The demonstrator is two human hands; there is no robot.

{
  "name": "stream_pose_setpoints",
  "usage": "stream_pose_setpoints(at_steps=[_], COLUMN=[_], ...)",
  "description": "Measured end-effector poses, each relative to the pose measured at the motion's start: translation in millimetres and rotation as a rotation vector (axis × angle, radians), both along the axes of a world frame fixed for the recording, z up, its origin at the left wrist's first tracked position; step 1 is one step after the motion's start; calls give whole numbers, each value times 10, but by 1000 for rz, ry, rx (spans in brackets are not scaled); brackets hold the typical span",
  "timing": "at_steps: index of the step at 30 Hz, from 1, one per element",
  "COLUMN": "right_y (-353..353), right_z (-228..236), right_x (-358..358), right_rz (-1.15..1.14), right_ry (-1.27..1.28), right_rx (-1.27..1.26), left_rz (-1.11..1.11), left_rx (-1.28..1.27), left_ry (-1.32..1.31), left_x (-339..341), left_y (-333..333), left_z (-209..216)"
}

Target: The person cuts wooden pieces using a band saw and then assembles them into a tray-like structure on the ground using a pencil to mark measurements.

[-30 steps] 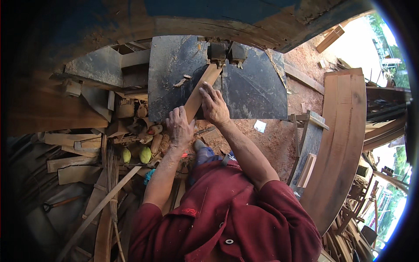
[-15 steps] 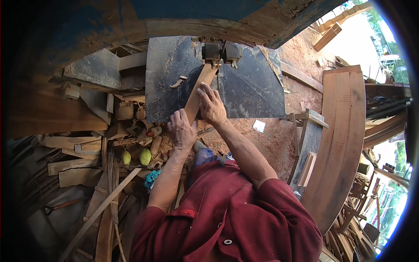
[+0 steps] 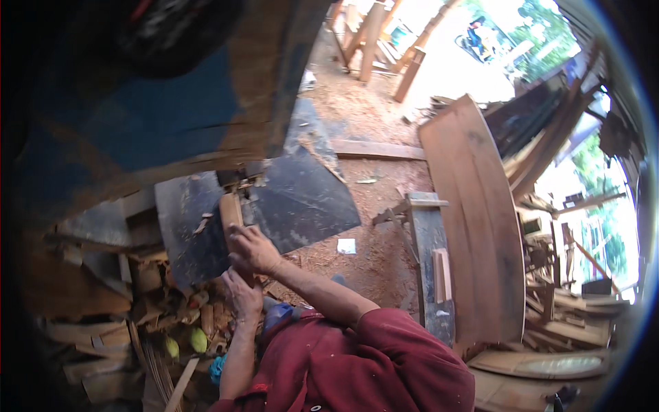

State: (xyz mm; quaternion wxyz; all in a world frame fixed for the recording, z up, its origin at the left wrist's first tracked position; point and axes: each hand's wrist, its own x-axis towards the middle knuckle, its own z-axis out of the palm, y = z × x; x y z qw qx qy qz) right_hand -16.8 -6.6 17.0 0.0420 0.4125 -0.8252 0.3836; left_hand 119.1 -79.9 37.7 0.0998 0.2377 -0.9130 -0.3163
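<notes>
A short, narrow wooden board (image 3: 232,209) lies on the dark saw table (image 3: 302,199), its far end at the guide blocks (image 3: 240,177) under the blue machine housing (image 3: 151,103). My right hand (image 3: 254,248) is closed over the board's near part, fingers bent across it. Just behind and nearer to me, my left hand (image 3: 243,292) closes on the near end, close against the right hand. The hands hide much of that end. Whether the board touches a blade cannot be made out. A wood scrap (image 3: 203,222) lies left of the board.
Sawdust covers the floor right of the table, with a white paper (image 3: 347,246) on it. Further right stand a narrow bench (image 3: 431,275) and a large wide plank (image 3: 477,233). Wood offcuts and two green fruits (image 3: 198,340) lie at lower left.
The view has swung to the right, so the table and machine sit further left. My hands have come closer together on the board, and less of it shows.
</notes>
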Motion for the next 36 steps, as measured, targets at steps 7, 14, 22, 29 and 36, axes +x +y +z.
stream_pose_setpoints(at_steps=[7, 14, 22, 29, 36], right_y=[330, 1126, 1589, 1523, 1388], right_z=[258, 268, 269, 212, 313], right_x=[301, -267, -1179, -1569, -1926], right_rz=[-42, 26, 58, 185, 328], right_ry=[-112, 6, 307, 405, 477], right_rx=[192, 646, 509, 405, 366], left_rz=[-294, -460, -492, -368, -321], left_rx=[284, 246, 162, 150, 56], left_ry=[118, 142, 124, 178, 274], left_x=[267, 244, 51, -125, -654], left_y=[337, 212, 358, 923, 1117], left_z=[-237, -183, -92, -300, -140])
